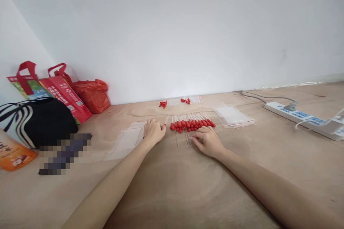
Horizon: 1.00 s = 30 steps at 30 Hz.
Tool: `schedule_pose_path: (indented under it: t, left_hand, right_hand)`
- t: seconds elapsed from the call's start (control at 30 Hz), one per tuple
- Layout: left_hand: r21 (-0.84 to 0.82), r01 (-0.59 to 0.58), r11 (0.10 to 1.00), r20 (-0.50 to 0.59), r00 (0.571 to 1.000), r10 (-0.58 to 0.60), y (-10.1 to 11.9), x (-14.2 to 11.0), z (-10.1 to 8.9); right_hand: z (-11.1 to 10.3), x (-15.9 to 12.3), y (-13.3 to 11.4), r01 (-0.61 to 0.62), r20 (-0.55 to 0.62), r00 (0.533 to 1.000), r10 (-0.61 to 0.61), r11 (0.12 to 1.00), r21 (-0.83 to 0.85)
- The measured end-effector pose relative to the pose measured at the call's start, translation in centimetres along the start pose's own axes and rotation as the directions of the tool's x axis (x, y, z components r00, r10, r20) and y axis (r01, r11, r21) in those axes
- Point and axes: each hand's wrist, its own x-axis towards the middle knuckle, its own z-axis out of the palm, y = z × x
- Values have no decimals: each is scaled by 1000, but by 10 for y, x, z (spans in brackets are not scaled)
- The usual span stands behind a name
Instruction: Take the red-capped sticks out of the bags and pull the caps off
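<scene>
A row of several thin clear sticks with red tips (192,123) lies on the wooden tabletop (172,182). My left hand (153,131) is curled closed on a red-tipped stick beside a clear plastic bag (126,142), just left of the row. Just below the row, my right hand (206,141) rests palm down, its fingers stretched out toward loose sticks. A stack of clear bags (233,116) lies to the right of the row. A few more red-tipped pieces (174,103) sit near the wall.
At the left stand red shopping bags (57,91), an orange-red plastic bag (92,94), a black striped bag (37,120), an orange packet (12,154) and a blurred dark object (64,154). A white power strip (303,118) with cables lies at the right.
</scene>
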Motion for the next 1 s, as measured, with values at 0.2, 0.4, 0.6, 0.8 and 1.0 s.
schedule_pose_path:
  t: [0.2, 0.4, 0.6, 0.8, 1.0]
  left_hand:
    - [-45, -406, 913, -372, 855, 362, -19, -42, -7]
    - [10, -708, 706, -515, 602, 610, -12, -73, -1]
    - [-19, -743, 669, -541, 571, 617, -5, -72, -1]
    - [-165, -786, 596, -500, 588, 636, 0, -72, 5]
    - [-197, -776, 599, -481, 609, 631, -5, -73, 5]
  right_hand:
    - [1, -1, -5, 3, -213, 977, 6, 999, 41]
    - [1, -2, -23, 245, -134, 959, -249, 968, -44]
    - [7, -1, -27, 304, -108, 946, -306, 952, -36]
    - [6, -1, -33, 348, -132, 929, -347, 937, -16]
    - [1, -4, -32, 376, -123, 918, -377, 926, -35]
